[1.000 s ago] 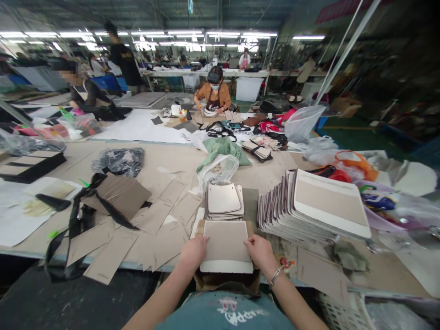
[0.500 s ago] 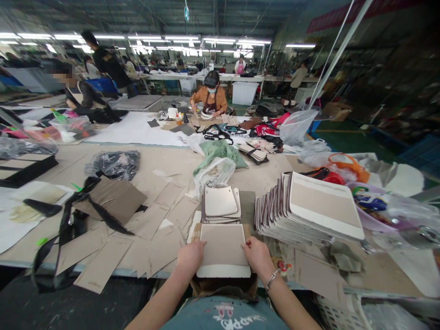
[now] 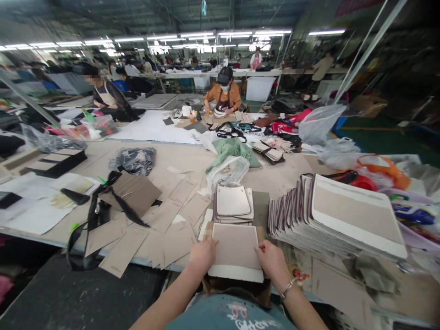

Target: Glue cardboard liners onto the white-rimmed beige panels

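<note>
A flat panel [image 3: 235, 250], grey-brown on top with a white border, lies at the table's near edge in front of me. My left hand [image 3: 202, 255] presses on its left edge with fingers curled over it. My right hand [image 3: 272, 261], with a bracelet at the wrist, grips its right edge. Just behind the panel sits a small stack of white rounded pieces [image 3: 233, 204]. To the right leans a large fanned pile of similar panels [image 3: 337, 217].
Brown card offcuts [image 3: 161, 229] and black straps [image 3: 99, 215] litter the table to my left. Plastic bags [image 3: 227, 169], a green cloth [image 3: 233, 149] and coloured bags [image 3: 374, 167] lie further back. A person in an orange top [image 3: 223, 94] works across the table; others sit at left.
My view has swung slightly left, so everything sits further right in the picture. Both hands stay on the panel's edges in about the same grip.
</note>
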A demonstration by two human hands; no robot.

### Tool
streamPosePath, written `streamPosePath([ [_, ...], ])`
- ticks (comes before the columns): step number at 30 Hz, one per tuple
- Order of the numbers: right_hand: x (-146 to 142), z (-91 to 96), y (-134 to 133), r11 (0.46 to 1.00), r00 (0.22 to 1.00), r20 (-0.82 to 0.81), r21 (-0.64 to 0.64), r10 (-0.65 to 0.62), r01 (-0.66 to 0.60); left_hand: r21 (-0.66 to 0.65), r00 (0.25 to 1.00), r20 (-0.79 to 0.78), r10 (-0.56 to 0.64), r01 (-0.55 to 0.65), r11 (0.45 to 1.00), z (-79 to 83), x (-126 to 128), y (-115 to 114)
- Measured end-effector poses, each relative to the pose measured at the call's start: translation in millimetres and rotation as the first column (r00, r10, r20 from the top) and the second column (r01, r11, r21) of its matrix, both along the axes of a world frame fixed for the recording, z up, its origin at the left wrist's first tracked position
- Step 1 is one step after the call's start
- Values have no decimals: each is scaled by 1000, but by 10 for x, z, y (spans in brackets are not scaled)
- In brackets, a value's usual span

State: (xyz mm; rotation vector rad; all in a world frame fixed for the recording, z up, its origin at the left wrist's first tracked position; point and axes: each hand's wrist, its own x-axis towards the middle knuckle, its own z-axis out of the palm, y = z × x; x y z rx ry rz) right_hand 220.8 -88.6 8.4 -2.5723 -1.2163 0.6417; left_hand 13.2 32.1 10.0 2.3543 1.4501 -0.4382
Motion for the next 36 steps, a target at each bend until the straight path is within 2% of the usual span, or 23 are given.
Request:
streamPosePath([
  [24, 29, 45, 29, 992, 994, 55, -97, 91, -86, -56, 999, -52, 18, -21, 998, 56, 36, 14],
  [32, 47, 133, 62, 988, 990, 74, -109, 119, -111, 22, 999, -41, -31, 32, 999, 96, 2, 64],
  [36, 64, 149, 93, 985, 989, 71, -122, 130, -121, 91, 991, 31, -134, 130, 987, 136, 25, 60],
])
